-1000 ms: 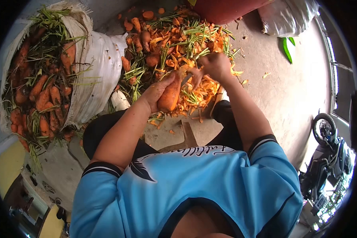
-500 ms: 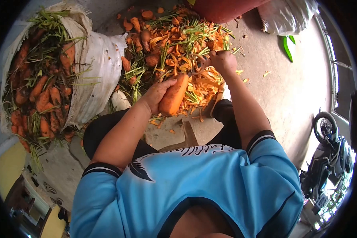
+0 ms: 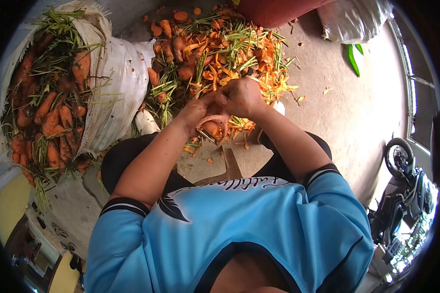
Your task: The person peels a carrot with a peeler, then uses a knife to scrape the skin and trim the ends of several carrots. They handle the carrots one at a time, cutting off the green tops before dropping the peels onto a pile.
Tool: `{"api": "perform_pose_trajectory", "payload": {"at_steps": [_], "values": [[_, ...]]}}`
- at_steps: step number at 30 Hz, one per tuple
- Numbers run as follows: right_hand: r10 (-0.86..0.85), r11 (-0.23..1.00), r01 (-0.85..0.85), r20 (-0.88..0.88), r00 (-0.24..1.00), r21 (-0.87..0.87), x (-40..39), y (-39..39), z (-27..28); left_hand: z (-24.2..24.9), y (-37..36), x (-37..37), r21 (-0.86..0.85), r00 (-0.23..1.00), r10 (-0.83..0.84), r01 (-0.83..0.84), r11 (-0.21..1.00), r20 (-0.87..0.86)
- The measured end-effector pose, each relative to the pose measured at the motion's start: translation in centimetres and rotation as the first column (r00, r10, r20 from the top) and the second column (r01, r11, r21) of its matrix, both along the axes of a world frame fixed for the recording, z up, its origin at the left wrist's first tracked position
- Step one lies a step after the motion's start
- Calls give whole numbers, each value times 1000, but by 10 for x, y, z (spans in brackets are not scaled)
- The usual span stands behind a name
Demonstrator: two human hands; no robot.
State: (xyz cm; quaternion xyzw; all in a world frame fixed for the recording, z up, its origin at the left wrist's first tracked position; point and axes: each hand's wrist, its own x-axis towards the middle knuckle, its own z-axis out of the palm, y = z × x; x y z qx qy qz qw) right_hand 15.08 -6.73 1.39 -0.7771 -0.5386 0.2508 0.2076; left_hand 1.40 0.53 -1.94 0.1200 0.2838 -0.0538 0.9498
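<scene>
My left hand (image 3: 194, 113) is closed round an orange carrot (image 3: 211, 128), mostly hidden by the fingers and the tool. My right hand (image 3: 244, 97) is closed on the handle of a pinkish peeler (image 3: 220, 123), whose blade end lies over the carrot's near end. Both hands are close together, the right one partly over the left. Just beyond them spreads a pile of orange peelings (image 3: 217, 73) mixed with green stems and carrot pieces.
A white sack (image 3: 124, 83) full of unpeeled carrots (image 3: 54, 115) lies at the left. A red container (image 3: 278, 10) and another white sack (image 3: 355, 22) stand at the far side. A green leaf (image 3: 353, 59) lies on the floor; a motorcycle (image 3: 401, 200) is at the right.
My right hand has moved left and nearer with the peeler, from beyond the carrot to over its near end. My left hand has shifted slightly, and the carrot is now mostly covered.
</scene>
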Motion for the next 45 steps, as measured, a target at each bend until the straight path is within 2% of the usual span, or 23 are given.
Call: {"api": "perform_pose_trajectory", "payload": {"at_steps": [3, 6, 8, 9, 10, 11, 12, 13, 15, 17, 19, 21, 22, 24, 26, 27, 29, 32, 35, 37, 40, 43, 45], "values": [[8, 998, -5, 43, 999, -60, 0, 2, 8, 3, 5, -4, 6, 987, -53, 52, 999, 153], [18, 995, -7, 107, 994, -104, 2, 2, 15, 12, -2, 0, 117, 989, 14, 3, 993, -148], [8, 991, 12, 143, 990, -134, 13, 4, 1, 16, -2, -2, 166, 987, -2, 30, 986, -163], [-65, 949, 97, 116, 991, -301, 20, 10, 10, 17, -1, -5, 190, 985, -10, 43, 981, -172], [-118, 932, 182, 211, 970, -314, 35, 12, -2, 1, -4, -2, 73, 1000, 19, -21, 997, 25], [-132, 851, 239, 251, 959, -467, 56, 11, -7, -10, -5, -5, 98, 999, -1, 6, 995, -47], [-225, 794, 410, 410, 884, -449, 80, 7, -38, -2, -5, -6, 122, 993, -18, 33, 992, -119], [-220, 766, 410, 397, 891, -495, 90, 3, -26, 4, -4, -7, 143, 981, -31, 59, 988, -193], [-475, 732, 608, 409, 779, -308, 98, -4, -42, 11, 4, -7, 150, 982, -63, 91, 984, -179], [-532, 752, 576, 222, 817, -321, 83, 5, -13, 21, 9, -6, 191, 965, -68, 119, 974, -254], [-411, 882, 416, 72, 909, -224, 58, 7, -2, 18, 9, -6, 127, 972, -39, 70, 989, -231], [-139, 965, 149, 58, 989, -217, 22, 9, 18, 10, 6, -6, 72, 984, 29, -16, 997, -174], [-72, 992, 80, 82, 994, -101, 7, 6, 19, -2, 5, -5, -121, 978, 78, -102, 987, -192], [33, 999, -32, 145, 989, -13, 0, 3, 10, -19, 7, -12, -28, 989, -47, 43, 999, -137], [-77, 968, 112, 160, 984, -224, 20, 8, -1, -16, -3, -10, 149, 999, -33, 34, 988, -9], [-131, 929, 184, 178, 975, -321, 35, 12, -7, -10, -6, -9, 136, 996, -31, 42, 990, -87], [-275, 861, 386, 337, 901, -330, 76, 6, -38, 0, -7, -8, 109, 969, -31, 60, 992, -246], [-493, 761, 576, 312, 812, -297, 93, -1, -39, 22, 0, -3, 163, 978, -15, 50, 985, -208], [-424, 861, 427, 75, 903, -276, 66, 7, -15, 10, 4, -6, 107, 984, 4, 15, 994, -177], [-170, 959, 169, 15, 985, -229, 27, 9, 12, -1, 3, -6, 35, 991, 20, -16, 999, -131], [27, 995, -19, 84, 996, -101, 4, 4, 11, -5, 1, -6, -66, 1000, 15, -15, 998, -10], [-283, 885, 313, 135, 950, -344, 46, 13, -11, 0, -4, -5, 106, 986, -4, 23, 994, -169], [-351, 838, 465, 370, 860, -286, 86, 5, -37, 7, 0, -8, 85, 992, -87, 95, 992, -90]]}}
